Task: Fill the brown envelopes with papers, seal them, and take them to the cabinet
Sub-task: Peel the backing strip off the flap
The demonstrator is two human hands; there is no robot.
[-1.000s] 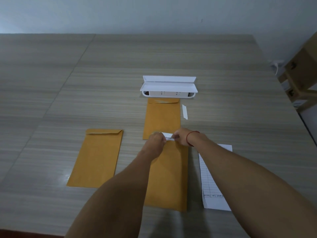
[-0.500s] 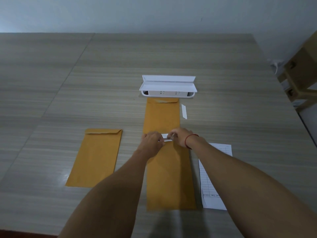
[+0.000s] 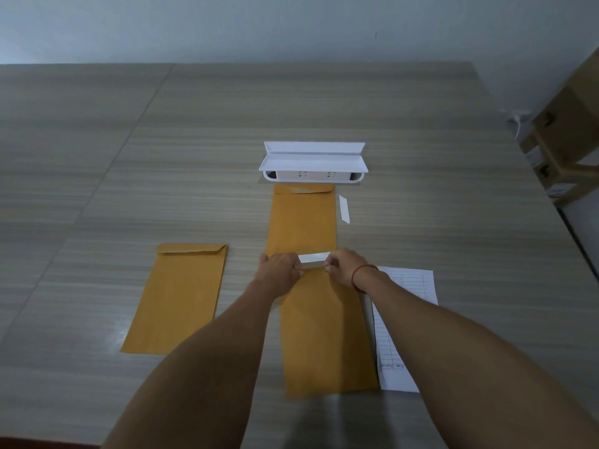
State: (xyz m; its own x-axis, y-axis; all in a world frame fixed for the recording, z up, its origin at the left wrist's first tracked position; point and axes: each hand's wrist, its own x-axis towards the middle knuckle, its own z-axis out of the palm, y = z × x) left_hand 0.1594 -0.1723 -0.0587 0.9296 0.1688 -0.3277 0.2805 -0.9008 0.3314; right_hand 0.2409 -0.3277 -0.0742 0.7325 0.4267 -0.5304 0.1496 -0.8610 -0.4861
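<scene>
Three brown envelopes lie flat on the table. The near envelope (image 3: pixel 327 332) lies lengthwise under my arms. At its far end my left hand (image 3: pixel 281 270) and my right hand (image 3: pixel 345 265) both pinch a white strip (image 3: pixel 313 257), one hand at each end. A second envelope (image 3: pixel 303 218) lies just beyond, its flap end toward a white box. The third envelope (image 3: pixel 178 296) rests to the left with its flap folded down. A printed paper sheet (image 3: pixel 405 319) lies right of the near envelope, partly under my right forearm.
A white socket box (image 3: pixel 312 166) with its lid raised stands at the table's middle. A loose white strip (image 3: pixel 344 209) lies right of the far envelope. Cardboard boxes (image 3: pixel 565 140) are stacked past the table's right edge.
My hands have drawn apart, so more of the white strip shows between them. The near envelope has turned slightly to lie straighter.
</scene>
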